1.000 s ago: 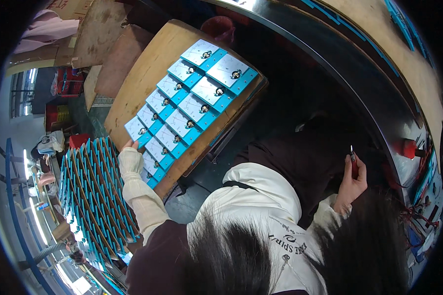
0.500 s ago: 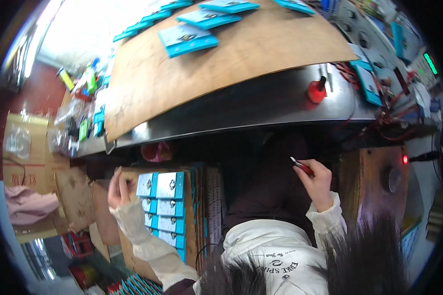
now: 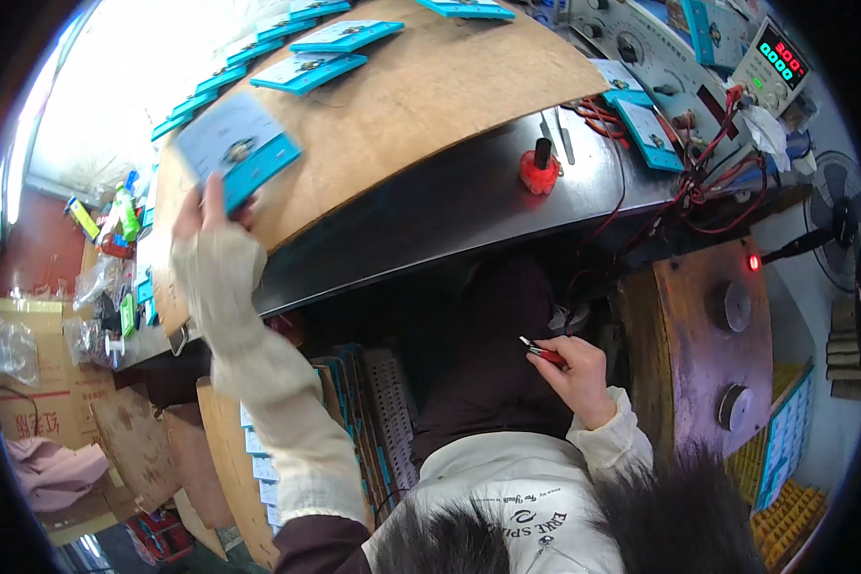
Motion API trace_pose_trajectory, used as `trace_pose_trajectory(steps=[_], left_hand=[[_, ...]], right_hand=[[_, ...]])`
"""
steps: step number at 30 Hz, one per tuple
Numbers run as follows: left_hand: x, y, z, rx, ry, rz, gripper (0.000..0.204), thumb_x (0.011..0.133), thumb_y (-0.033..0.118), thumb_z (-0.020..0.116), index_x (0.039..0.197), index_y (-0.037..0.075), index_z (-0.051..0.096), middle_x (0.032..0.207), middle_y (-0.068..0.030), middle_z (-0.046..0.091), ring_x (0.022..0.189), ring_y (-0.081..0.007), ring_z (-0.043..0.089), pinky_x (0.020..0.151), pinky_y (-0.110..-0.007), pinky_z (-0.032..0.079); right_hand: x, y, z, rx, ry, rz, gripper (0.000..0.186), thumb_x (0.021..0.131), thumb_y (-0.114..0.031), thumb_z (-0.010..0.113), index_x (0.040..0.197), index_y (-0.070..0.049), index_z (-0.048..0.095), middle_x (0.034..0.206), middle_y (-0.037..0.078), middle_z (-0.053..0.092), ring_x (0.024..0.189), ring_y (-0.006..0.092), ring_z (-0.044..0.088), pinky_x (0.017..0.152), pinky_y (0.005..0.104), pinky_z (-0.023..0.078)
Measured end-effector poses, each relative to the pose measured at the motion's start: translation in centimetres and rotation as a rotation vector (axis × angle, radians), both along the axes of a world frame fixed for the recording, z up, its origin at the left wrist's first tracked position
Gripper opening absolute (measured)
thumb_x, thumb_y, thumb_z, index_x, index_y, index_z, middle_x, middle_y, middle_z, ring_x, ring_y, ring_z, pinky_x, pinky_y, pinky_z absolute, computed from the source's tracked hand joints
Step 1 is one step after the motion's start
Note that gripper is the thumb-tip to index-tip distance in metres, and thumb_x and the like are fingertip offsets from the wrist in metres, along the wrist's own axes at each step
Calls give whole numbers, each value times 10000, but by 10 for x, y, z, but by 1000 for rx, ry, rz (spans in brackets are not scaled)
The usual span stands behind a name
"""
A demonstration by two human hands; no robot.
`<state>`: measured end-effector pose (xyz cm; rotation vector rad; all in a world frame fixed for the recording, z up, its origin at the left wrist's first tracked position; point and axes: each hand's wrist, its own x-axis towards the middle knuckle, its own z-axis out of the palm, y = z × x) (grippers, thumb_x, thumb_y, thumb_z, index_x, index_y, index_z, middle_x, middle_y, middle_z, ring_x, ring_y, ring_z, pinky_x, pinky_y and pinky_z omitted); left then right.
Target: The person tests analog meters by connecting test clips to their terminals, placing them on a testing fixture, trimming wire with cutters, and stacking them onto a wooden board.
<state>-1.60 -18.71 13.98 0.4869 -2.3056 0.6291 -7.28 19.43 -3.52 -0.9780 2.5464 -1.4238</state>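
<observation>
My left hand (image 3: 212, 209) is closed on the near edge of a flat teal-and-white panel (image 3: 218, 132), tilted above the left part of the wooden board. A small round metal part sits on the panel's white face. My right hand (image 3: 576, 375) is over my lap, closed on a small tool (image 3: 545, 354) with red handles and a bright metal tip; its exact kind is hard to make out. Similar panels (image 3: 309, 71) lie on the wooden board (image 3: 402, 105) beyond my left hand.
On the dark bench stand a red bottle with a black top (image 3: 540, 170), tweezers (image 3: 565, 137) and red cables (image 3: 708, 196). A power supply (image 3: 773, 65) is at the far right. My left sleeve partly covers more panels (image 3: 262, 469) on an upright stack of boards beside my lap.
My left hand has moved from beside the stacked boards up over the wooden board and now holds a panel. My right hand keeps the red-handled tool. The view has shifted to the right.
</observation>
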Motion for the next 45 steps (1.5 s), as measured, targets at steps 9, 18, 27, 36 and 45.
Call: trace_pose_trajectory(steps=[9,18,27,36,45], left_hand=[[46,144,-68,1886,811,-389,469,951,168,580,1337,-32,405,1111,-191,636,856,-280,697,668,-299,579],[24,177,-107,2277,515,-578,495,963,196,598,1350,-58,422,1044,-121,673,809,-143,662,693,-253,524],[31,182,-115,2149,446,-446,495,950,131,609,1376,-46,429,1035,-74,674,821,-88,632,702,-225,504],[32,167,-123,2282,442,-463,459,936,175,626,1330,-17,490,1059,-107,674,854,-136,661,718,-260,548],[25,177,-119,2219,429,-460,415,937,217,623,1282,5,532,1053,-101,676,824,-147,680,646,-251,568]], right_hand=[[-9,-15,24,-104,-118,-38,170,718,-78,801,809,-26,668,697,81,619,575,196,591,539,282,439],[4,-60,57,-310,91,242,270,640,65,761,830,6,578,662,99,563,551,234,565,497,302,428],[24,-67,53,-195,104,78,235,650,15,769,772,-5,569,672,100,563,554,246,569,493,312,438],[17,-47,54,-395,-516,-18,221,774,-32,793,910,-12,621,886,24,642,766,51,607,594,188,473],[0,-48,52,-220,-59,39,180,743,24,779,817,31,615,750,99,616,622,131,622,533,226,500]])
